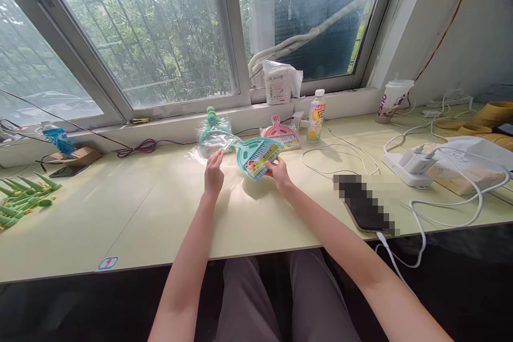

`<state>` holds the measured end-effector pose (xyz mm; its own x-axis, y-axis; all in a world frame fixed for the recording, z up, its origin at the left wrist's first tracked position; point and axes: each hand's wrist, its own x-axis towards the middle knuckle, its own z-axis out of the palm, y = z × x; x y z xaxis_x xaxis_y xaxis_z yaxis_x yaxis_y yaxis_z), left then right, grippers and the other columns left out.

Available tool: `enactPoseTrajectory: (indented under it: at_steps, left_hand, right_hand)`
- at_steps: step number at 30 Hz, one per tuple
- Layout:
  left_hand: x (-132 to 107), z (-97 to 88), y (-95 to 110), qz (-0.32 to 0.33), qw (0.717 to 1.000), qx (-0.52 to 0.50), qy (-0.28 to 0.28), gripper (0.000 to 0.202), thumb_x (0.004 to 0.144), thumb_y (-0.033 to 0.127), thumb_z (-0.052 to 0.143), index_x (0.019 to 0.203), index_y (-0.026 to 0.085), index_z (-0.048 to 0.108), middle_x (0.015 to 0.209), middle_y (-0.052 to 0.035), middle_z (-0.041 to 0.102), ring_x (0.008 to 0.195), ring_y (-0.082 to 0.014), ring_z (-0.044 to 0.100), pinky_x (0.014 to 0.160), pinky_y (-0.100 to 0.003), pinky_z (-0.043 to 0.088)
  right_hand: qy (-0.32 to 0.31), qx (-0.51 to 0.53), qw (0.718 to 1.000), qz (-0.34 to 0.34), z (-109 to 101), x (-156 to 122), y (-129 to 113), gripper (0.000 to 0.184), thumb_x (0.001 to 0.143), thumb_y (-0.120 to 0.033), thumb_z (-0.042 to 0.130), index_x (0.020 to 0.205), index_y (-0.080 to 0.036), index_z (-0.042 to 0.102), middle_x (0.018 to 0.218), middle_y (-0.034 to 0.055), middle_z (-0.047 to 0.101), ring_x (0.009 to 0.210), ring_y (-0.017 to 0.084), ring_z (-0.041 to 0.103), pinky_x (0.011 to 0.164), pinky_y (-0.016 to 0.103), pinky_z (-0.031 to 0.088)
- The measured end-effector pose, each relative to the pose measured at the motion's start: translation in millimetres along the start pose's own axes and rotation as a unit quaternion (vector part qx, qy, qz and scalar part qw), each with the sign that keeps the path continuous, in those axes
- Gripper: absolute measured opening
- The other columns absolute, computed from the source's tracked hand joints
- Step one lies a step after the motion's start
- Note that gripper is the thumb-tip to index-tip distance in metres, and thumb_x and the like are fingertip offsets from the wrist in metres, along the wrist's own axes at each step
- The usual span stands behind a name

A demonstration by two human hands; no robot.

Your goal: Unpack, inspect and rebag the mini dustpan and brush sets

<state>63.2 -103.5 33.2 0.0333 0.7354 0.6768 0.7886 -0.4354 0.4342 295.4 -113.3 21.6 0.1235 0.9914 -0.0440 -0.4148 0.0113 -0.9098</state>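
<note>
Above the table, a teal dustpan and brush set (250, 156) with a printed card label is tilted between my hands. My right hand (279, 174) is closed on the pan's wide edge at the lower right. At the handle end, my left hand (214, 173) has its fingers pinched together by the handle and what looks like clear plastic wrap. Just behind lies a green dustpan set (211, 127) among crumpled clear film. To the right of it, a pink dustpan set (280, 129) in clear wrapping rests near the sill.
A juice bottle (316, 116) and a wrapped tissue pack (278, 84) stand by the window. Toward the right are a phone (363, 206), a power strip (411, 168), loose white cables and a lidded cup (395, 100). Green pointed pieces (24, 200) lie at far left. The table's front edge (256, 255) is close.
</note>
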Motion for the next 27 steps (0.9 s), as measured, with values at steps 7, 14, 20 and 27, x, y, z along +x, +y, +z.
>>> enactPoseTrajectory:
  at_steps: [7,14,20,27]
  left_hand:
    - [-4.4,8.4,12.0,0.058,0.997,-0.038,-0.044,0.064,0.080,0.000,0.034,0.137,0.022,0.055,0.145,-0.0076,0.050,0.140,-0.0230,0.038,0.118,-0.048,0.027]
    - [-4.0,-8.1,21.2,-0.176,0.969,-0.005,0.171,0.070,0.096,0.043,0.042,0.156,0.027,0.009,0.162,-0.0113,0.016,0.151,-0.0274,0.007,0.118,-0.055,0.014]
    - [11.1,-1.0,10.0,-0.259,0.877,-0.403,-0.043,0.072,0.092,0.061,0.038,0.152,0.025,0.021,0.147,-0.0139,0.047,0.131,-0.0232,0.051,0.105,-0.038,0.043]
    - [-7.5,18.5,33.9,-0.234,0.755,-0.575,-0.212,0.058,0.080,0.041,0.069,0.131,0.018,0.054,0.128,-0.0122,0.063,0.122,-0.0297,0.057,0.104,-0.044,0.043]
  right_hand:
    - [-0.078,-0.036,0.996,0.024,6.9,-2.2,4.5,0.025,0.079,-0.014,0.067,0.096,-0.021,0.051,0.078,0.0025,0.071,0.070,0.019,0.071,0.076,0.044,0.064]
    - [-0.038,0.027,0.999,-0.005,1.1,4.0,-2.5,0.026,0.078,-0.017,0.072,0.092,-0.022,0.051,0.079,0.0008,0.071,0.072,0.018,0.071,0.079,0.042,0.063]
    - [-0.065,0.029,0.997,-0.012,2.8,1.9,-3.6,0.023,0.076,-0.021,0.074,0.093,-0.019,0.058,0.083,0.0033,0.073,0.075,0.019,0.071,0.080,0.043,0.063]
    - [-0.079,0.025,0.996,-0.035,8.7,-3.9,4.5,0.019,0.076,-0.024,0.073,0.091,-0.018,0.062,0.086,0.0037,0.074,0.076,0.019,0.072,0.081,0.042,0.063]
